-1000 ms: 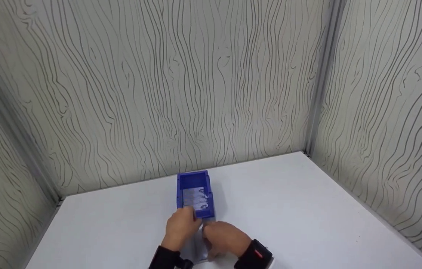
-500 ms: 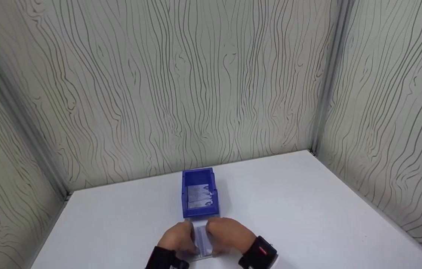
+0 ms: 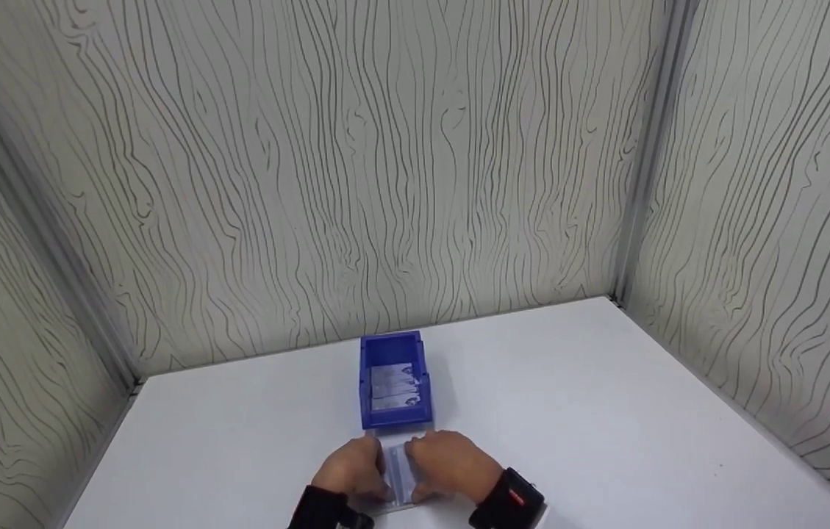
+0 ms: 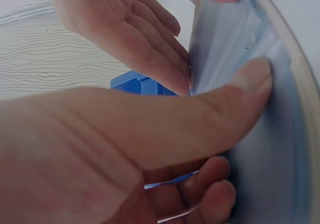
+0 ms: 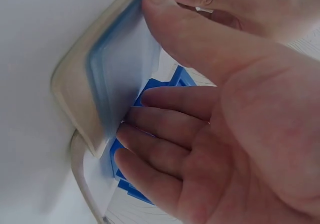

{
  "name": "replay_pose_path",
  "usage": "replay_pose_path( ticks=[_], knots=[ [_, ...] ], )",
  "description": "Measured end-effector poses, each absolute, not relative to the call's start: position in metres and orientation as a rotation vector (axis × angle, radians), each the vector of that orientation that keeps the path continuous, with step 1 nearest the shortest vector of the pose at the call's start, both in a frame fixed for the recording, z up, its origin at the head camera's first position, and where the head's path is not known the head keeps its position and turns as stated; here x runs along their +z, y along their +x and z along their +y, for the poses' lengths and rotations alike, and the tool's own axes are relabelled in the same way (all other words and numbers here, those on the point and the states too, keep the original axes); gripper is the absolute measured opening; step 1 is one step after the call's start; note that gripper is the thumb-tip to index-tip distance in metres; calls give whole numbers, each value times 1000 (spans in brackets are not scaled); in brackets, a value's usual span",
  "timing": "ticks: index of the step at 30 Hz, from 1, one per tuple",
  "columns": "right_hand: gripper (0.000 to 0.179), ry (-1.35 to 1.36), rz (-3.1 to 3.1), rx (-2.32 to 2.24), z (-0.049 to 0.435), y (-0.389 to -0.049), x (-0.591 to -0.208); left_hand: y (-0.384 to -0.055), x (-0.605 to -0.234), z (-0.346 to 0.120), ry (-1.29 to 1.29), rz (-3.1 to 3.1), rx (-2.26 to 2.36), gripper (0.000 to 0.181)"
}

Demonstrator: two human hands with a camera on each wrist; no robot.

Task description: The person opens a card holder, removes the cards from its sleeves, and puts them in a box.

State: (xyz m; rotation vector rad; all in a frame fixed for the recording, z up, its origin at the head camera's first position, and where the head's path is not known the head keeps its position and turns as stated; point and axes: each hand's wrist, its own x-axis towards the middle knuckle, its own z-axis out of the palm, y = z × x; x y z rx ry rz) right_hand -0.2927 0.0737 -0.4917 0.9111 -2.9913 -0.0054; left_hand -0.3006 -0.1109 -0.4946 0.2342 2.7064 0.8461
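Observation:
A flat, translucent bluish plastic packet (image 3: 402, 474) with a pale lengthwise stripe lies on the white table between both hands, just in front of the blue bin. My left hand (image 3: 347, 469) grips its left side; in the left wrist view the thumb lies along the film (image 4: 272, 124) and two fingertips curl beside it. The right hand (image 3: 451, 463) holds the opposite side. Its thumb sits at the packet's beige-edged corner in the right wrist view, while the fingers stretch along the other edge (image 5: 112, 98). What the packet contains is hidden.
Behind the hands stands a blue plastic bin (image 3: 397, 419), with several pale printed flat pieces (image 3: 392, 386) inside. A beige curved strip (image 5: 79, 166) shows beside the packet in the right wrist view. Patterned walls (image 3: 400, 220) border the table (image 3: 569, 411) at the back and sides.
The left hand has drawn back from the bin's front edge to the packet's left side, and the packet shows more between the hands. The last half second brings little movement.

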Motion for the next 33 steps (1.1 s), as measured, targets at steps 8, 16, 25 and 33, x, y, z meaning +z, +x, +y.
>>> replay_pose_path(
  ticks=[8,16,25,33],
  knots=[
    [41,937,-3016,25,71,-291,-489,-302,-494,-116,289,2725,809,29],
    [54,1004,-3123,117,76,-299,-476,-308,-487,-131,349,2672,805,23],
    [51,938,-2863,273,78,-302,-478,-310,-477,-146,411,2675,883,16],
    [31,1034,-2824,369,66,-299,-487,-308,-472,-160,373,2782,1013,10]
  ],
)
